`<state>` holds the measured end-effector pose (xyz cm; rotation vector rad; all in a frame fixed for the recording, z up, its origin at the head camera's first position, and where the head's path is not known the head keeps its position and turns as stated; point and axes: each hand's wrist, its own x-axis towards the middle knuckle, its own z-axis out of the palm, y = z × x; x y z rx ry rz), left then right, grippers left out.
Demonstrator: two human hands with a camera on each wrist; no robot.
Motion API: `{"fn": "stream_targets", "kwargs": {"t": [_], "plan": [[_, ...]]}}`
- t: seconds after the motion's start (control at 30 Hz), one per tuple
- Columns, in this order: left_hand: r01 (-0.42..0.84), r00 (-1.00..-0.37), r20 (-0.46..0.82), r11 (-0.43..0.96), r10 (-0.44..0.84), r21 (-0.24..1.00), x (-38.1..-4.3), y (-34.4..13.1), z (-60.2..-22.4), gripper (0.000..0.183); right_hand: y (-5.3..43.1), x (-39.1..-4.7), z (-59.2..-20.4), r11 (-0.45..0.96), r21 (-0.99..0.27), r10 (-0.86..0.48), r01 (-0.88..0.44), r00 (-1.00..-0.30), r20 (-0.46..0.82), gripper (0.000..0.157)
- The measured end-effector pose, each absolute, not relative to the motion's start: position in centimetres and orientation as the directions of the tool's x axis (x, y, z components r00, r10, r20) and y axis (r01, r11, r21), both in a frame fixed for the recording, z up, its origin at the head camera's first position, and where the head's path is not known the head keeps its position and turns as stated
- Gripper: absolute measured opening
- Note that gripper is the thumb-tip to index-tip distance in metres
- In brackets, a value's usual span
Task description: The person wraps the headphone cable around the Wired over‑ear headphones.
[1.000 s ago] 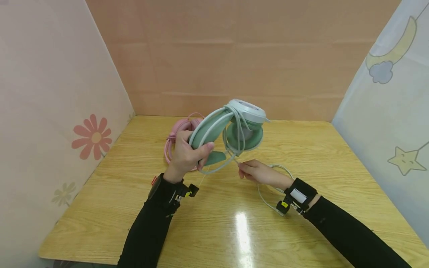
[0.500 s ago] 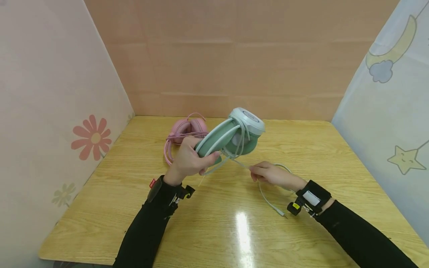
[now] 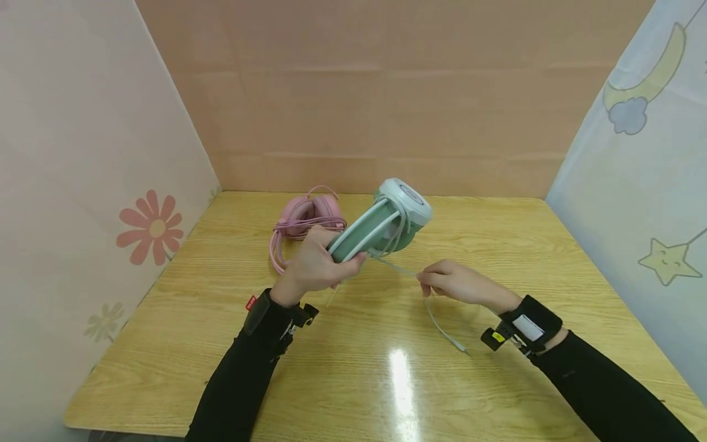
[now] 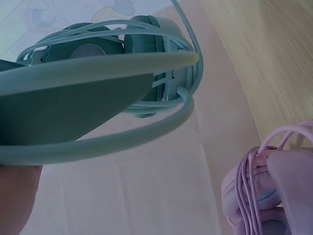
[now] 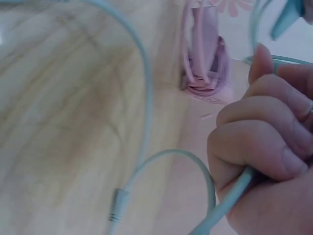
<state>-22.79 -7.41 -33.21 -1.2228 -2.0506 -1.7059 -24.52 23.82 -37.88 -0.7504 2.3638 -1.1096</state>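
Observation:
Green-and-white headphones (image 3: 411, 212) are held up off the table, with their cable wound around the ear cups. My left hand (image 3: 309, 264) grips them by the headband (image 4: 73, 110), thumb along the near side. To the right, my right hand (image 3: 458, 283) holds the loose part of the thin pale-green cable (image 3: 440, 328). One stretch runs taut back to the headphones; the plug end hangs below the hand. In the right wrist view the fingers (image 5: 264, 117) curl around the cable (image 5: 146, 93).
Pink headphones (image 3: 301, 215), cable wrapped around them, lie on the wooden table (image 3: 221, 344) just behind my left hand. A tan backdrop (image 3: 386, 98) stands at the back edge. Patterned white panels flank both sides.
My right hand has moved right, drawing the cable away from the headphones. The green headphones have come lower and tilted, leaving more of the pink pair visible.

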Motion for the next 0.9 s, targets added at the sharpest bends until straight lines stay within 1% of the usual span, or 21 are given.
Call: {"fn": "stream_targets", "kwargs": {"t": [0.17, 0.37, 0.5, 0.7, 0.9], "plan": [[0.689, -0.650, 0.605, 0.022, 0.461, 0.724, -23.0, -7.4, -33.5, 0.014, 24.3, -24.2, -36.6, 0.509, -0.792, -0.649, -0.336, -0.755, -0.097, 0.039], [0.770, -0.604, 0.655, 0.122, 0.455, 0.626, -23.3, -7.5, -33.8, 0.017, 25.1, -23.9, -35.7, 0.490, -0.803, -0.646, -0.338, -0.760, -0.074, 0.037], [0.784, -0.594, 0.659, 0.149, 0.460, 0.603, -23.4, -7.6, -33.9, 0.016, 25.8, -23.7, -35.2, 0.475, -0.809, -0.653, -0.346, -0.755, -0.061, 0.036], [0.788, -0.598, 0.641, 0.209, 0.481, 0.579, -23.5, -7.7, -34.2, 0.020, 26.6, -23.3, -34.4, 0.472, -0.794, -0.653, -0.383, -0.757, -0.023, 0.035], [0.779, -0.607, 0.623, 0.216, 0.494, 0.589, -23.6, -7.6, -34.5, 0.021, 27.1, -22.8, -33.3, 0.501, -0.773, -0.640, -0.390, -0.768, -0.028, 0.032]]}}
